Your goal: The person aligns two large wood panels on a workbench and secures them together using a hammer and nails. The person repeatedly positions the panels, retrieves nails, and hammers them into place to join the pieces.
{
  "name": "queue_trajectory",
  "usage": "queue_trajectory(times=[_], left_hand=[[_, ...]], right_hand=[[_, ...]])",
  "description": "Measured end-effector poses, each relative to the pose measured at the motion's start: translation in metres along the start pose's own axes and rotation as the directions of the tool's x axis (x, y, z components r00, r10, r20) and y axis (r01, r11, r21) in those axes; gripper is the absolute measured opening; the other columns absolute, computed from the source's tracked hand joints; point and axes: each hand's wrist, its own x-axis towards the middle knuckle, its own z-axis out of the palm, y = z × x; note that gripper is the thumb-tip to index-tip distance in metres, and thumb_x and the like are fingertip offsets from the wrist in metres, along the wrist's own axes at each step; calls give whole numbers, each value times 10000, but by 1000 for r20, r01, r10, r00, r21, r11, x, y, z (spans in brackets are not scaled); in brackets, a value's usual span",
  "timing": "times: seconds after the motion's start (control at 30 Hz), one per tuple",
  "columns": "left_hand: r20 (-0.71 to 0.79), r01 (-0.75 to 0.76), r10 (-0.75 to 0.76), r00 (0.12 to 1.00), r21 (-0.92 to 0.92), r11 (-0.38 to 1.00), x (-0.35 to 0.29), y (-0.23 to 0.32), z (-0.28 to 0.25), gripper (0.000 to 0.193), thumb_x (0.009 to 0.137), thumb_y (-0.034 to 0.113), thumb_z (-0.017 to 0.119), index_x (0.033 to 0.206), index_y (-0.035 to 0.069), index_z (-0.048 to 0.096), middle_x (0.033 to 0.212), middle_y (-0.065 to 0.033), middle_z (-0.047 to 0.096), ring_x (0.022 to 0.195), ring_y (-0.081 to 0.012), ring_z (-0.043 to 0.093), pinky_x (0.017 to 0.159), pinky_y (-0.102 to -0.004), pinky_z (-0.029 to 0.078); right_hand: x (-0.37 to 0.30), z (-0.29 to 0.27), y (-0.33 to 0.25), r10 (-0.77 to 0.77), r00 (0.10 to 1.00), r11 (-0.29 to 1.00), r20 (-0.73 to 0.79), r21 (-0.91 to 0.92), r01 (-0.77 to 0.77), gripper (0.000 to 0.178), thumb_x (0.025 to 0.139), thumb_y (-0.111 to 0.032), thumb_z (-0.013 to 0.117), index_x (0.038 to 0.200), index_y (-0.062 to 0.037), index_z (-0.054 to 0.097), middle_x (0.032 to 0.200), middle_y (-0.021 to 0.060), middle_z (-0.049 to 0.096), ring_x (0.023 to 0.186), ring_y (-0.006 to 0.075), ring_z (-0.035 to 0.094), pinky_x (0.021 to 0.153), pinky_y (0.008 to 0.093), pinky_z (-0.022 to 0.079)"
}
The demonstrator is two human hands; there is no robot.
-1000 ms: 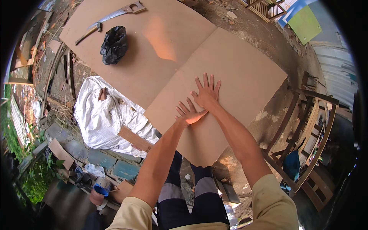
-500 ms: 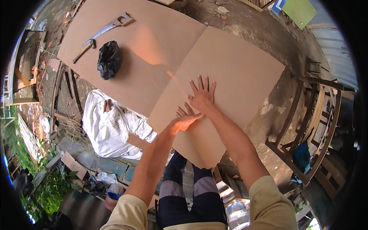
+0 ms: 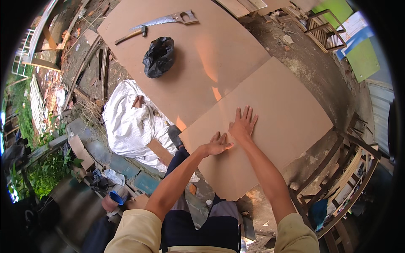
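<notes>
We splay right hand [image 3: 243, 127] flat on near brown board [image 3: 291, 107], centre to right of frame; left hand [image 3: 217, 146] rests beside it, all fingers extended, gripping nothing, probably to steady board. Handsaw [image 3: 166, 20], hammer [image 3: 129, 36], black plastic bag [image 3: 159, 57] sit on larger brown board [image 3: 190, 86], upper left, likely parked aside.

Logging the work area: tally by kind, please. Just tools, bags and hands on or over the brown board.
Handsaw: 1
Hammer: 1
Black plastic bag: 1
Bare hands: 2 (left hand, right hand)
Total: 5
</notes>
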Motion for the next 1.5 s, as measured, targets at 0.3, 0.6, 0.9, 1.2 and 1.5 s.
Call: queue_trajectory(times=[0.3, 0.6, 0.9, 1.2, 1.5], left_hand=[[-199, -162, 89, 976, -387, 908, -1, -81, -98, 792, 1017, 601, 521, 1513, 1, 378, 1442, -186, 488, 1330, -290, 469, 1098, -393, 389], [-987, -537, -23, 162, -108, 837, -32, -134, -340, 373, 1038, 315, 596, 913, -28, 669, 683, -62, 595, 644, -126, 534, 622, -319, 447], [-856, 371, 446, 263, 516, 772, -11, -126, -632, 870, 856, 274, 625, 1620, 130, 234, 1690, -201, 184, 1530, -445, 234, 1187, -627, 257], [-825, 494, 426, 371, 564, 662, -45, -113, -643, 516, 999, 487, 554, 1361, 118, 541, 1328, -173, 557, 1276, -374, 514, 1029, -562, 405], [-973, -81, 12, 232, -7, 997, -63, -170, -450, 507, 1072, 468, 468, 1146, -28, 541, 834, -265, 663, 770, -460, 657, 715, -525, 489]], right_hand=[[25, 9, -57, 64, 993, 996, -101, 72, -57, 743, 957, -317, 613, 1596, -78, 318, 1685, 241, 167, 1578, 403, 88, 1230, 664, 31], [89, -5, -209, -33, 992, 953, -118, 296, 67, 738, 954, -331, 627, 1576, -52, 344, 1666, 263, 201, 1559, 441, 140, 1235, 635, 136], [125, -22, -303, 3, 996, 944, -85, 330, 25, 938, 895, -409, 713, 1584, 31, 253, 1608, 405, 179, 1532, 500, 178, 1230, 561, 220], [115, -33, -290, -31, 998, 939, -58, 341, 49, 978, 882, -417, 739, 1598, 12, 232, 1630, 369, 172, 1540, 486, 168, 1232, 563, 216], [68, -21, -292, -59, 998, 637, -31, 768, 62, 484, 971, -316, 681, 1317, 10, 589, 1341, 189, 627, 1275, 339, 579, 1067, 433, 456]])
